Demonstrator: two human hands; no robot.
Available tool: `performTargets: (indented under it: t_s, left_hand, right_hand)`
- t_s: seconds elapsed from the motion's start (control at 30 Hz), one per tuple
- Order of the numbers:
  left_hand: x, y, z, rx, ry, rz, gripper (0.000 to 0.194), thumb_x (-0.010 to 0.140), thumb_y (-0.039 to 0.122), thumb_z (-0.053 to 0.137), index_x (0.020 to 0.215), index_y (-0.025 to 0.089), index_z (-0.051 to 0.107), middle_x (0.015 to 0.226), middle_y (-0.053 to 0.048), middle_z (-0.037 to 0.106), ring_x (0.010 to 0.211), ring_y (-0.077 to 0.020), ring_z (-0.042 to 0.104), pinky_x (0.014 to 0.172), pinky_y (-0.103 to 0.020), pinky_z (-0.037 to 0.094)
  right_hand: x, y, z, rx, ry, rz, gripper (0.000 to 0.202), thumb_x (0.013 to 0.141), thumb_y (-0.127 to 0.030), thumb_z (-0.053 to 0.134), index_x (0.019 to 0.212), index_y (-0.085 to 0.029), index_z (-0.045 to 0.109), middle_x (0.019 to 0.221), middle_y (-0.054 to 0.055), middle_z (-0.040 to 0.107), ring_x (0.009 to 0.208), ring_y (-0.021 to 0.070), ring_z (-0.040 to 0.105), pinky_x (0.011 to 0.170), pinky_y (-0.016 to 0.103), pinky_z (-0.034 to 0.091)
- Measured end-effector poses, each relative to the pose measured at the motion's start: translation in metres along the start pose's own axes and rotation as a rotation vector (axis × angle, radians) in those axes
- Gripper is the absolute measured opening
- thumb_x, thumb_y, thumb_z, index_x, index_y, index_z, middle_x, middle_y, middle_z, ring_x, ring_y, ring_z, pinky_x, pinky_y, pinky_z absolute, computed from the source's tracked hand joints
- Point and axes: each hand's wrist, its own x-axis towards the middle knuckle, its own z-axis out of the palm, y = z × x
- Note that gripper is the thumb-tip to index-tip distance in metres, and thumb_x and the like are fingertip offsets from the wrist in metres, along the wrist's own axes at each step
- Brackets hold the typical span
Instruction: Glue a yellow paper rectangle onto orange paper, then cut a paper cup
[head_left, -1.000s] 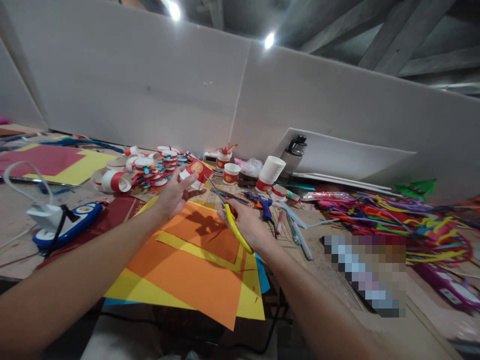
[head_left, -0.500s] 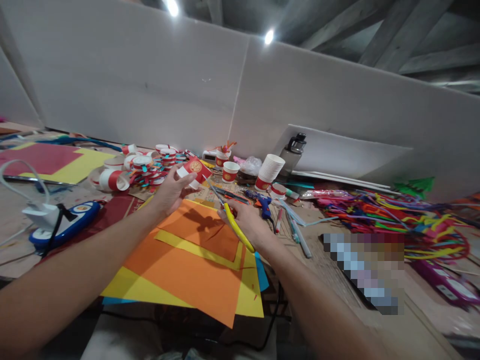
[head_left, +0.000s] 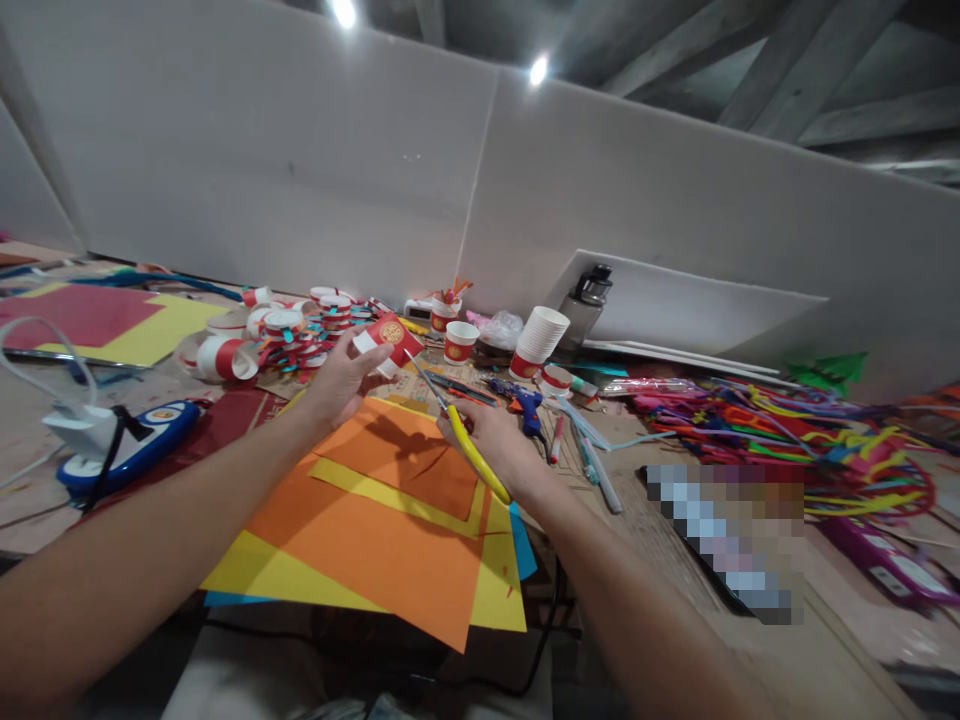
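Note:
My left hand (head_left: 346,382) is closed around a red and white paper cup (head_left: 387,338) with a gold emblem, held tilted on its side above the table. My right hand (head_left: 491,440) grips yellow-handled scissors (head_left: 474,455), and their blade tips reach the right edge of the cup. Whether the blades are cutting into the paper I cannot tell. Under both hands lie orange paper sheets (head_left: 367,560) over yellow paper (head_left: 495,600), with some blue at the edges.
Behind my left hand sit cut cup pieces (head_left: 285,325). A cup stack (head_left: 541,340), a bottle (head_left: 587,310) and a blue glue gun (head_left: 529,405) stand or lie farther right. Colourful pipe cleaners (head_left: 810,430) cover the right side, and a blue power strip (head_left: 131,450) lies left.
The scissors' blade tips now show against the cup's right edge, slightly higher than before. Both hands stay in almost the same place.

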Motion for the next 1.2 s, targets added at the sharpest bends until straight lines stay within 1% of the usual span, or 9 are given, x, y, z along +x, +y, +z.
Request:
performTargets:
  t_s: [0.23,0.4,0.6,0.77,1.0,1.2]
  left_hand:
    - [0.0028,0.0013,-0.0029,-0.023,-0.036,-0.002,0.052,0.067,0.023,0.079,0.112,0.026,0.052,0.094,0.001,0.063,0.077,-0.0143,0.065,0.066,-0.030,0.059]
    - [0.0034,0.0021,-0.0042,-0.025,-0.043,-0.015,0.050,0.067,0.023,0.079,0.110,0.026,0.053,0.088,0.003,0.063,0.074,-0.0140,0.065,0.063,-0.029,0.060]
    - [0.0044,0.0023,-0.0043,-0.001,-0.038,-0.023,0.051,0.067,0.024,0.079,0.110,0.025,0.052,0.094,0.000,0.066,0.075,-0.0153,0.067,0.061,-0.029,0.059]
    - [0.0048,0.0025,-0.0046,0.014,-0.046,-0.017,0.055,0.066,0.022,0.079,0.112,0.025,0.051,0.098,-0.003,0.067,0.077,-0.0172,0.068,0.061,-0.030,0.059]
    - [0.0040,0.0034,-0.0040,0.007,-0.051,-0.025,0.056,0.065,0.023,0.080,0.114,0.025,0.052,0.099,-0.002,0.066,0.078,-0.0174,0.068,0.061,-0.029,0.059]
    - [0.0059,0.0035,-0.0056,0.017,-0.046,-0.010,0.055,0.067,0.022,0.079,0.114,0.026,0.051,0.097,-0.002,0.067,0.076,-0.0174,0.069,0.060,-0.029,0.058]
  right_hand:
    - [-0.0005,0.0039,0.0007,0.020,0.030,-0.044,0.028,0.089,-0.043,0.051,0.097,-0.022,0.067,0.087,0.004,0.070,0.076,0.0157,0.062,0.065,0.023,0.041]
    - [0.0008,0.0057,0.0012,0.022,0.005,-0.015,0.028,0.087,-0.040,0.052,0.098,-0.020,0.068,0.085,0.004,0.070,0.074,0.0157,0.062,0.063,0.023,0.040]
    - [0.0007,0.0050,0.0012,0.020,0.010,-0.036,0.027,0.088,-0.039,0.051,0.094,-0.019,0.069,0.086,0.004,0.070,0.071,0.0149,0.061,0.063,0.023,0.039]
    - [-0.0006,0.0021,0.0000,-0.004,0.015,-0.033,0.027,0.088,-0.036,0.049,0.094,-0.019,0.069,0.082,0.004,0.070,0.068,0.0141,0.060,0.061,0.023,0.038]
    - [0.0002,0.0038,0.0007,-0.004,0.016,-0.052,0.027,0.087,-0.033,0.049,0.094,-0.018,0.070,0.083,0.004,0.070,0.068,0.0138,0.060,0.060,0.022,0.037]
    - [0.0000,0.0045,0.0024,-0.025,0.024,-0.052,0.026,0.086,-0.030,0.050,0.096,-0.020,0.072,0.080,0.003,0.071,0.064,0.0128,0.059,0.060,0.021,0.038]
